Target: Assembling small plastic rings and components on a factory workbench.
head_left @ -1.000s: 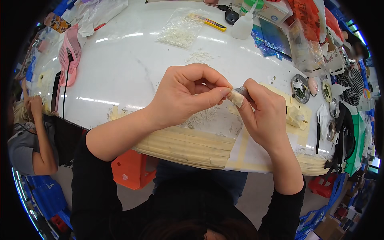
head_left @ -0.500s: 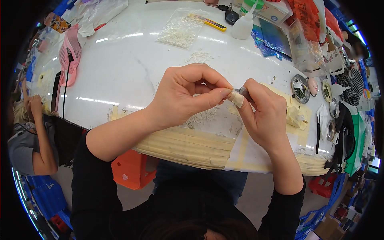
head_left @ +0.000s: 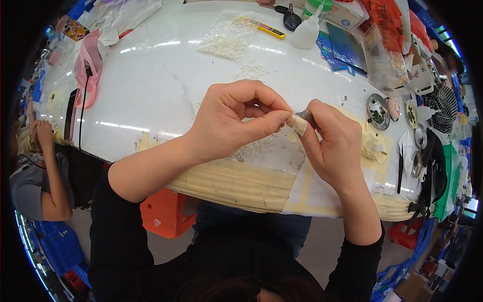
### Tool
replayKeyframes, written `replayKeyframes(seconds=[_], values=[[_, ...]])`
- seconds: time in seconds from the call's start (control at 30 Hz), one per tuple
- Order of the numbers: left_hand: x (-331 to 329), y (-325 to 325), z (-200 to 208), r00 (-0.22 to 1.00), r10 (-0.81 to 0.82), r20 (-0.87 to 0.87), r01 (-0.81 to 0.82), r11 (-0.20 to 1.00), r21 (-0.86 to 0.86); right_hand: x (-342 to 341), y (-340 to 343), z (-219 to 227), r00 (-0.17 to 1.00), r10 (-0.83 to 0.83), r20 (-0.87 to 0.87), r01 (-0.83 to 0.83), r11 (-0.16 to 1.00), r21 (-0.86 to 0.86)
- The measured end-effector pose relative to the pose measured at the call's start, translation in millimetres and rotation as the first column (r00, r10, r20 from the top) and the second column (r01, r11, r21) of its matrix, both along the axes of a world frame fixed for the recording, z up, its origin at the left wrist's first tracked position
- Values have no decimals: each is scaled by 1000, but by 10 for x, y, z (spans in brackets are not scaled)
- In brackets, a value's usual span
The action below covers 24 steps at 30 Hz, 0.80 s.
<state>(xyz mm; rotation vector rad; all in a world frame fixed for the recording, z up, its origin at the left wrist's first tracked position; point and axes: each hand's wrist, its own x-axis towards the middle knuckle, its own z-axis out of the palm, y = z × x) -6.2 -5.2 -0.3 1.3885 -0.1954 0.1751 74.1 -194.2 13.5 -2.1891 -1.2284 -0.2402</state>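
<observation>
Above the near part of the white table [head_left: 156, 90], my two hands meet fingertip to fingertip. My left hand [head_left: 234, 118] is closed in a pinch of thumb and forefinger; whatever sits between them is too small to make out. My right hand [head_left: 337, 143] grips a small grey metal piece [head_left: 307, 118], blade-like, mostly hidden by the fingers. Pale tape [head_left: 298, 124] is wrapped round the right thumb, whose tip touches the left fingertips. Small white scraps [head_left: 254, 149] lie scattered on the table beneath the hands.
Farther back lie a clear bag of white bits [head_left: 226, 44], a yellow utility knife [head_left: 270, 31] and a white squeeze bottle [head_left: 306, 35]. Round metal dishes [head_left: 378, 111] stand at right, near black tweezers [head_left: 400, 170]. A pink mesh item [head_left: 88, 68] and another person's arm [head_left: 53, 171] are left.
Almost nothing differs: both hands keep the same pinch and place, with at most a tiny shift of the right hand.
</observation>
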Motion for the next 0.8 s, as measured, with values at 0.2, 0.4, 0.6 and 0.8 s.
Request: replayKeyframes(seconds=[0.2,0.4,0.6,0.8], values=[[-1,11,20,997,-13,-73,13,1000,4,7,-8,7,1000,1,13,-1,1000,-24],[-3,3,18,993,-38,-108,39,999,11,53,-21,73,954,100,-284,-86,994,63],[28,43,43,986,-71,-149,73,997,10,78,8,-5,905,43,-422,33,985,172],[301,365,-84,960,277,-33,-197,755,625,89,21,-12,914,12,-405,62,984,169]])
